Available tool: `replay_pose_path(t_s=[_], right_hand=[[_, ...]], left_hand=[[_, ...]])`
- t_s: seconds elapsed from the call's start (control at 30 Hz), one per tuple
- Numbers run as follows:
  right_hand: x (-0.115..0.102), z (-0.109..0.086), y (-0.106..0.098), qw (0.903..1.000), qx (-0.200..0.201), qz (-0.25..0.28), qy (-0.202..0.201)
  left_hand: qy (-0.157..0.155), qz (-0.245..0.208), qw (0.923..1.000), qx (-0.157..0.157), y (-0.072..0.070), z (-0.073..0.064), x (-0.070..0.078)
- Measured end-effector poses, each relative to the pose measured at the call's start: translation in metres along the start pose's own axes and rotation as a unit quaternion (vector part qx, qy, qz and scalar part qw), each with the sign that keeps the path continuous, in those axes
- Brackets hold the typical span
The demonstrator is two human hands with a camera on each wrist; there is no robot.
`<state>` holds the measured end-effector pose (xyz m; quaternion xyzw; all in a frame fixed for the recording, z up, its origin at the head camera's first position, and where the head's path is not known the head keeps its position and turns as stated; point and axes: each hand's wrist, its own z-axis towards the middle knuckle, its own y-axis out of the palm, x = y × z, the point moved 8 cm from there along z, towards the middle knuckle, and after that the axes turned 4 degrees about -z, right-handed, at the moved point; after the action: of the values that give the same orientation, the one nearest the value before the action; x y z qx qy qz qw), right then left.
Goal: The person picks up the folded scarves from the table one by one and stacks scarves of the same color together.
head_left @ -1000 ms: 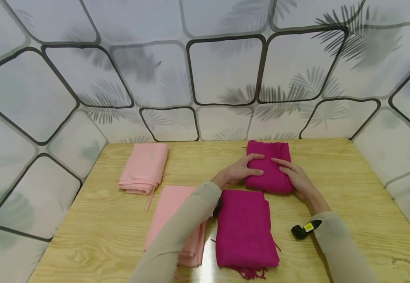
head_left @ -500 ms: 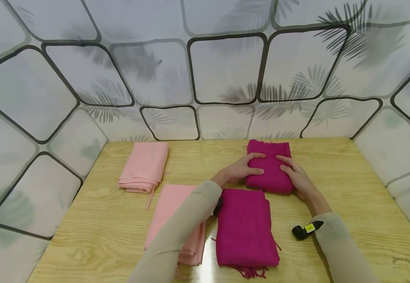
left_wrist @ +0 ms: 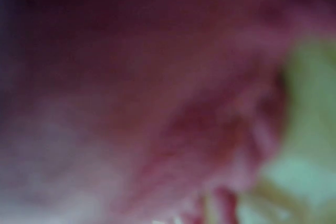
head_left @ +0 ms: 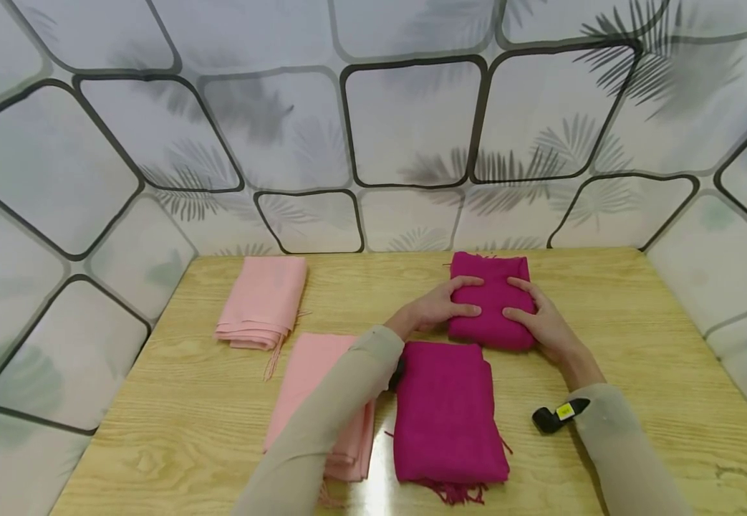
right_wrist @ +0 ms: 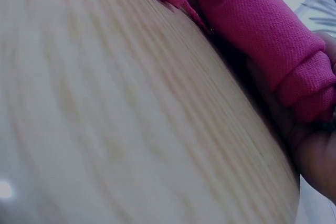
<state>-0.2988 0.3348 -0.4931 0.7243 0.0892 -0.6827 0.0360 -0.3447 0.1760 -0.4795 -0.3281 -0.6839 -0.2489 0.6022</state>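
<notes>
A folded magenta scarf point(head_left: 494, 301) lies at the back right of the table, between both hands. My left hand point(head_left: 434, 308) grips its left side, thumb and a finger showing on top. On the right side my right hand point(head_left: 548, 326) holds it, with thumb and forefinger spread over the cloth. In the right wrist view, part of that hand point(right_wrist: 317, 158) reaches beneath the rolled edge of the scarf point(right_wrist: 257, 22). Just in front lies a second folded magenta scarf point(head_left: 447, 419), its fringe toward me. The left wrist view is mostly blurred magenta cloth point(left_wrist: 199, 145) close to the lens.
Two folded pink scarves lie to the left: a smaller bundle point(head_left: 263, 301) at the back and a larger one point(head_left: 309, 380) partly hidden under my left forearm. The wooden table point(head_left: 173, 401) is bordered by patterned fabric walls point(head_left: 412, 129).
My right forefinger has shifted slightly right and away on the scarf, and its thumb now shows apart from it on top. The left hand and all the scarves stay in place.
</notes>
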Motion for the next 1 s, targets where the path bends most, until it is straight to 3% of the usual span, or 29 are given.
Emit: replay_pose_path(t_s=[0.23, 0.4, 0.53, 0.77, 1.0], right_hand=[[-0.003, -0.001, 0.003, 0.9997, 0.006, 0.022, -0.004], [-0.011, -0.001, 0.005, 0.9998, 0.016, 0.008, 0.002], [-0.026, 0.000, 0.006, 0.9997, 0.017, -0.003, -0.016], [-0.047, -0.003, 0.010, 0.9985, 0.016, 0.036, -0.038], [-0.064, -0.007, 0.019, 0.9969, 0.008, 0.068, -0.039]], left_hand=[[0.001, -0.026, 0.9996, 0.006, -0.001, -0.003, 0.001], [0.000, -0.045, 0.9990, 0.010, -0.003, -0.006, 0.006], [0.005, -0.073, 0.9972, 0.016, -0.004, -0.008, 0.015], [0.008, -0.172, 0.9850, 0.008, -0.002, -0.012, 0.029], [0.038, -0.207, 0.9774, 0.024, -0.005, -0.018, 0.041]])
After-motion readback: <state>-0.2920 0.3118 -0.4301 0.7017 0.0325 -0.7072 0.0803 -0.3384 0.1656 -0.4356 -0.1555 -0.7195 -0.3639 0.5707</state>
